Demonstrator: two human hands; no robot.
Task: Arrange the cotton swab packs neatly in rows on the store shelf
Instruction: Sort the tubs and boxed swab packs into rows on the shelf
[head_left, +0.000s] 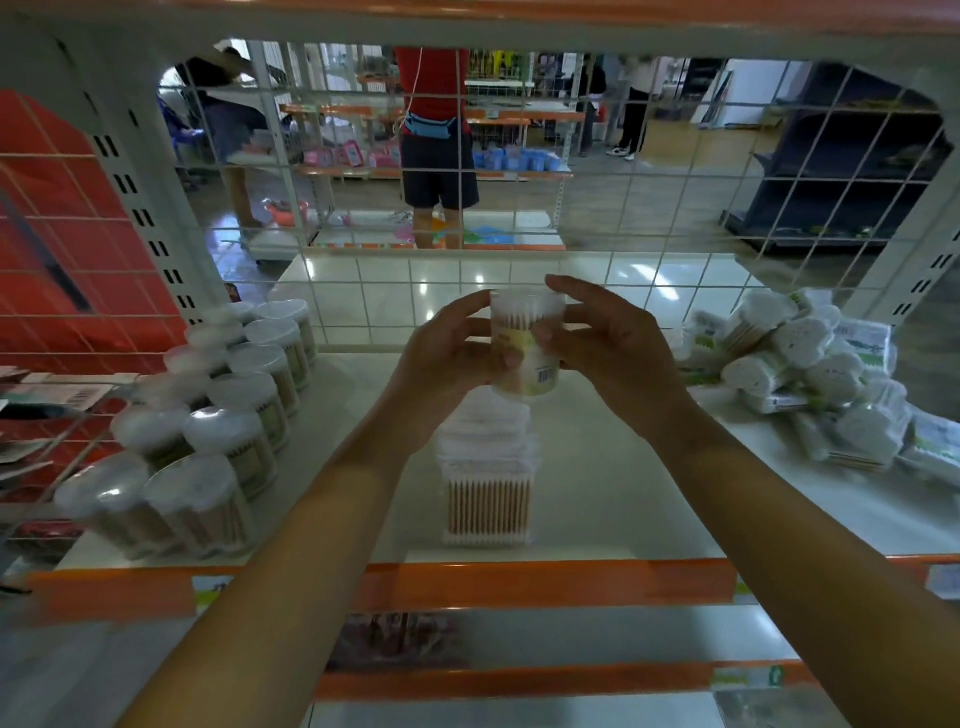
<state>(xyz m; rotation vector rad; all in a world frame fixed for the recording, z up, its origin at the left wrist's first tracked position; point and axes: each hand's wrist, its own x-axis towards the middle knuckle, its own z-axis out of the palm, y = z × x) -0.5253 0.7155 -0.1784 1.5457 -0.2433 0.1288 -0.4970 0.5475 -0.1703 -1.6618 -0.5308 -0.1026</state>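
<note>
A clear round cotton swab pack (527, 332) with a yellow label and barcode is held upright above the middle of the white shelf (613, 467). My left hand (452, 353) grips its left side and my right hand (608, 348) grips its right side. Directly below stands a row of swab packs (488, 483) running front to back. Two neat rows of round swab packs (218, 426) fill the shelf's left part. A loose pile of swab packs (810, 379) lies at the right.
A white wire grid (519, 270) closes the back of the shelf. The orange shelf front edge (545, 582) runs below my forearms, with another shelf under it. Behind the grid, a person in a red top (436, 145) stands among other shelves.
</note>
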